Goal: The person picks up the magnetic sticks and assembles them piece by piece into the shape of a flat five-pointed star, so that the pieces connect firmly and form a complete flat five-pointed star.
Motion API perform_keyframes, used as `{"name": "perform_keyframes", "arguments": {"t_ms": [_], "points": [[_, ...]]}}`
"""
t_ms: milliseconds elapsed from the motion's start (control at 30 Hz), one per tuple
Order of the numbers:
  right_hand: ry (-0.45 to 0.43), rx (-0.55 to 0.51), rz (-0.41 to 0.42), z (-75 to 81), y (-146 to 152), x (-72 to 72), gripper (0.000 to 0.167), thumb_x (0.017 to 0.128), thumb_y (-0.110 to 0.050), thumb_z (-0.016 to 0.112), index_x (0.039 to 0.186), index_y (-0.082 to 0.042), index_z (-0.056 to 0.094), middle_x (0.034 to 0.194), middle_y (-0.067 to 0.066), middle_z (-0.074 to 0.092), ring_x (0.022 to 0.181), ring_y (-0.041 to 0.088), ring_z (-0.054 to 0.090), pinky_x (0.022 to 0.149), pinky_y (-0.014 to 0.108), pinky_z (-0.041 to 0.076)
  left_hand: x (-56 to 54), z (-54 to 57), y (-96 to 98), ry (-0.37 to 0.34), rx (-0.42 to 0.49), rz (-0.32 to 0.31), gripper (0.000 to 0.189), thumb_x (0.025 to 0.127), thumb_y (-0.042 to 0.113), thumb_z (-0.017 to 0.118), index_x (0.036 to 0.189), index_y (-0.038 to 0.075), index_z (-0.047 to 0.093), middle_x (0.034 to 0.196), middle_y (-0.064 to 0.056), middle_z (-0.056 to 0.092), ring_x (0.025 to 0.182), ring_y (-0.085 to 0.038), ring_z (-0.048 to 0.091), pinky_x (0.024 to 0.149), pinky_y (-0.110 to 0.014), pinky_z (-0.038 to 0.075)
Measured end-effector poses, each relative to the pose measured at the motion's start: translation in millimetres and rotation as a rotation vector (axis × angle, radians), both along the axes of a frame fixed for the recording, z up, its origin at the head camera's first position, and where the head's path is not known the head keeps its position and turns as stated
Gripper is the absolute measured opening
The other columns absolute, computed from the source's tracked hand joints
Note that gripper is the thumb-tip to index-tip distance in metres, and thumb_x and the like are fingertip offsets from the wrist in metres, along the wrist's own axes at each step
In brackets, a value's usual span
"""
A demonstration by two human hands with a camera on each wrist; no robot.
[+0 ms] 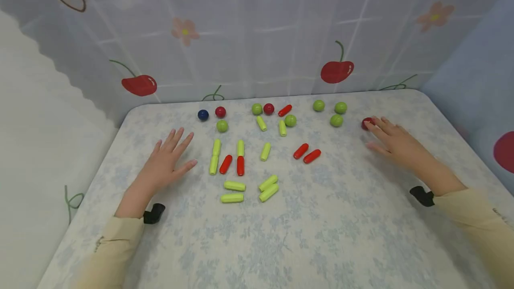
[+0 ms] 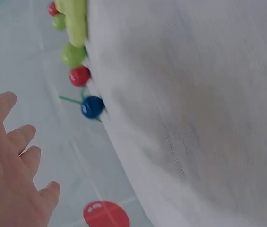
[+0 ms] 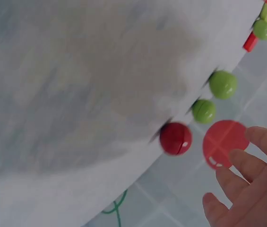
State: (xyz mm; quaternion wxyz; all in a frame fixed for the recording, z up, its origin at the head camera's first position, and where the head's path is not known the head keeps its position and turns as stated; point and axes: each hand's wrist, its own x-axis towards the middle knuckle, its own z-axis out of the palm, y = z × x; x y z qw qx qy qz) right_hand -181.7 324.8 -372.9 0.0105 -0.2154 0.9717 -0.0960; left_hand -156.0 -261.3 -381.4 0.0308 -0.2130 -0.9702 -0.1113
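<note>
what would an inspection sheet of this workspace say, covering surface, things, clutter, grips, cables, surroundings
Surface: pale table with a bluish pattern
Job's things: one blue ball, three red balls, six green balls, five red sticks, ten yellow-green sticks, spread in loose groups
Clutter: nothing seen
Left grip: fingers spread, holding nothing
Right grip: fingers spread, holding nothing, near the rightmost red ball
Cables: nothing seen
Surroundings: cherry-printed curtain behind the table
</note>
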Motion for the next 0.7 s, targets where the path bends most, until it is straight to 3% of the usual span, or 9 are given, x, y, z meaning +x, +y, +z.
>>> {"name": "perform_keyframes", "arguments": {"t_ms": [100, 233, 433, 567, 700], "points": [[0.051, -0.051, 0.06, -3.0, -13.1, 0.9, 0.063, 0.093, -0.025, 0.06, 0.142, 0.004, 0.033, 0.144, 0.029, 0.025, 0.129, 0.047, 0.025, 0.099, 0.06, 0.023, 4.7, -0.8, 12.2, 0.002, 0.064, -0.044, 0.075, 0.093, 0.047, 0.052, 0.151, 0.02, 0.015, 0.154, -0.012, 0.008, 0.14, -0.028, 0.0, 0.105, -0.058, 0.008], [0.071, -0.107, 0.083, -6.0, -32.2, -3.7, 0.059, 0.091, -0.015, 0.063, 0.139, 0.004, 0.037, 0.14, 0.03, 0.031, 0.123, 0.048, 0.034, 0.093, 0.06, 0.032, 4.9, -4.0, 25.9, -0.023, 0.138, -0.086, 0.074, 0.093, 0.044, 0.054, 0.151, 0.019, 0.016, 0.154, -0.011, 0.01, 0.14, -0.027, 0.003, 0.104, -0.058, 0.013], [0.061, -0.13, 0.046, -14.5, -51.7, -29.4, 0.056, 0.089, -0.007, 0.063, 0.138, 0.006, 0.037, 0.139, 0.031, 0.032, 0.124, 0.045, 0.034, 0.094, 0.058, 0.033, 3.0, -11.7, 32.1, -0.124, 0.219, -0.073, 0.075, 0.092, 0.044, 0.056, 0.151, 0.023, 0.016, 0.155, -0.005, 0.006, 0.139, -0.025, 0.006, 0.104, -0.056, 0.019], [-0.016, -0.138, 0.009, -17.0, -58.4, -49.5, 0.055, 0.092, -0.008, 0.059, 0.14, 0.005, 0.035, 0.14, 0.03, 0.031, 0.127, 0.044, 0.03, 0.097, 0.057, 0.03, 4.7, -16.9, 32.9, -0.185, 0.269, -0.044, 0.076, 0.091, 0.043, 0.059, 0.151, 0.024, 0.017, 0.155, -0.005, 0.007, 0.139, -0.027, 0.011, 0.101, -0.057, 0.025], [-0.059, -0.117, -0.004, -17.7, -59.8, -65.2, 0.055, 0.091, -0.006, 0.061, 0.14, 0.004, 0.037, 0.139, 0.029, 0.034, 0.126, 0.044, 0.032, 0.098, 0.056, 0.03, 4.1, -21.5, 34.6, -0.219, 0.331, -0.057, 0.078, 0.089, 0.042, 0.062, 0.151, 0.021, 0.019, 0.155, -0.006, 0.008, 0.138, -0.027, 0.013, 0.102, -0.055, 0.024]]}}
